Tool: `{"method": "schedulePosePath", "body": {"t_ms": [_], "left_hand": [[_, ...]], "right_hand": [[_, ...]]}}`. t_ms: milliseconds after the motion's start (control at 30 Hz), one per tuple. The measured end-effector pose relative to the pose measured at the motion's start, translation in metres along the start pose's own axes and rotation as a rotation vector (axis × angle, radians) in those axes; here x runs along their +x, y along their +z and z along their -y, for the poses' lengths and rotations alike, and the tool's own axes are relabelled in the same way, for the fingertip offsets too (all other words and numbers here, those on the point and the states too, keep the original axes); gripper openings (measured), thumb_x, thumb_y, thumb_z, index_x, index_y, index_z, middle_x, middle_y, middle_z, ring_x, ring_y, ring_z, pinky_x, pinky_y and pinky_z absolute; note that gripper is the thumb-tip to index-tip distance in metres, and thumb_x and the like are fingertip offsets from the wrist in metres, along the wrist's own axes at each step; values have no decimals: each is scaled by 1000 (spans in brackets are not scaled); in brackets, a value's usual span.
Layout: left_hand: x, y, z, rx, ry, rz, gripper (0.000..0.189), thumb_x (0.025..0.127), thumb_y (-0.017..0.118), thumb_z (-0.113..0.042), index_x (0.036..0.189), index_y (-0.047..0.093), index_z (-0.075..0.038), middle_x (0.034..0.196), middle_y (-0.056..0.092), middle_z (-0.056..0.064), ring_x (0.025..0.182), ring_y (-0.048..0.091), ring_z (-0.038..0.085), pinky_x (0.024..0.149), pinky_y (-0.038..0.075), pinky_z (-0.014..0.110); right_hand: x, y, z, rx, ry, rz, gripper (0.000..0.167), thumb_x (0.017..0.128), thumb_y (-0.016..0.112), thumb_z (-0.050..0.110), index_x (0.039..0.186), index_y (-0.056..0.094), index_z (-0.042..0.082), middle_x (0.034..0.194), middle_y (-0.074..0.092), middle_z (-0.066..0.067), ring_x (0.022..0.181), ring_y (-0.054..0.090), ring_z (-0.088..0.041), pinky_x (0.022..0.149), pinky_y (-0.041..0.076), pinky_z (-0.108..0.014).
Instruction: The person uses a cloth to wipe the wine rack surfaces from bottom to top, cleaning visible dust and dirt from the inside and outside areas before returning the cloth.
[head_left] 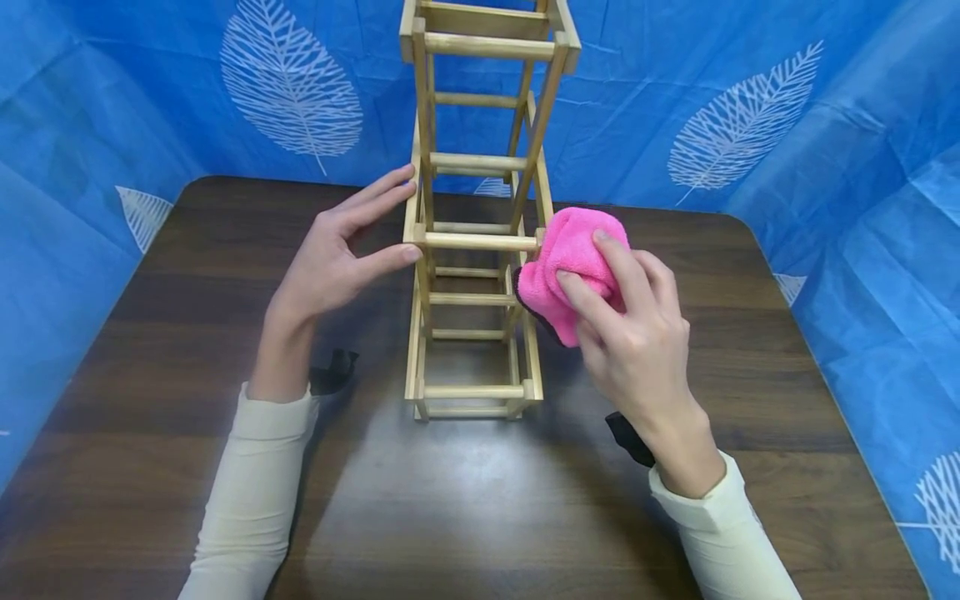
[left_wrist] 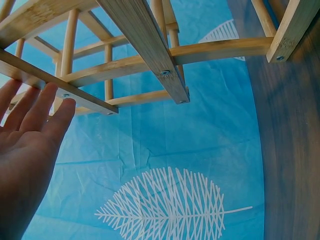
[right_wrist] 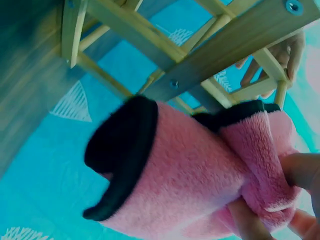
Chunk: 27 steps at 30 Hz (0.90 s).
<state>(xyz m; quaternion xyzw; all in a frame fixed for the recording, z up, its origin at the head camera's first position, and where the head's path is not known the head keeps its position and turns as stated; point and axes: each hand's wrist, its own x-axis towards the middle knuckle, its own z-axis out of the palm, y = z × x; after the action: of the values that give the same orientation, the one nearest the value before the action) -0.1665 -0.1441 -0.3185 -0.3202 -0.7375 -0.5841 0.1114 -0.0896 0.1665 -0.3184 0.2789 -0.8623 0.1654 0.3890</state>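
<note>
A wooden rack (head_left: 483, 242) with slatted rungs stands upright on the table. My left hand (head_left: 333, 242) touches its left side with the fingers and thumb extended; in the left wrist view its fingertips (left_wrist: 47, 92) meet a wooden bar. My right hand (head_left: 637, 325) grips a bunched pink cloth (head_left: 581, 250) with a dark edge, held against or right beside the rack's right side. The right wrist view has the cloth (right_wrist: 190, 170) below the crossed bars, its folds pinched between fingers and thumb. Whether the cloth touches the wood is hard to tell there.
The dark wooden table (head_left: 465, 517) lies beneath the rack. Blue sheeting (head_left: 615, 108) with white leaf prints hangs behind the table and along both sides. The rack's top runs out of the head view. Black straps (head_left: 630, 437) show near both wrists.
</note>
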Motion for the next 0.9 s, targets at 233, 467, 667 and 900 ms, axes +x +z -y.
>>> {"method": "schedulePosePath", "body": {"t_ms": [233, 467, 667, 900], "left_hand": [[0, 0, 1, -10, 2, 3, 64, 82, 74, 10, 140, 54, -2, 152, 43, 7, 142, 35, 18, 115, 30, 36], [1, 0, 2, -7, -3, -1, 64, 80, 74, 11, 140, 55, -3, 151, 44, 6, 141, 35, 17, 115, 30, 36], [0, -1, 1, 1, -4, 13, 64, 82, 74, 9, 141, 54, -6, 152, 43, 4, 142, 34, 15, 115, 30, 35], [-1, -3, 1, 21, 0, 22, 62, 85, 73, 5, 142, 53, -6, 153, 42, 2, 142, 34, 14, 115, 30, 35]], "right_hand": [[-17, -5, -23, -29, 10, 181, 44, 75, 74, -6, 116, 74, 7, 134, 54, -22, 110, 51, -46, 65, 56, -61], [-11, 5, -26, 23, 70, 41, 43, 74, 72, -4, 116, 73, 6, 134, 56, -21, 113, 52, -45, 77, 53, -63], [9, 11, -7, 263, 49, -241, 28, 78, 70, 0, 106, 73, 1, 125, 62, -22, 113, 56, -45, 97, 48, -51], [22, 14, -8, 405, 18, -212, 30, 78, 70, -1, 108, 72, -1, 125, 62, -23, 118, 56, -42, 102, 46, -46]]}}
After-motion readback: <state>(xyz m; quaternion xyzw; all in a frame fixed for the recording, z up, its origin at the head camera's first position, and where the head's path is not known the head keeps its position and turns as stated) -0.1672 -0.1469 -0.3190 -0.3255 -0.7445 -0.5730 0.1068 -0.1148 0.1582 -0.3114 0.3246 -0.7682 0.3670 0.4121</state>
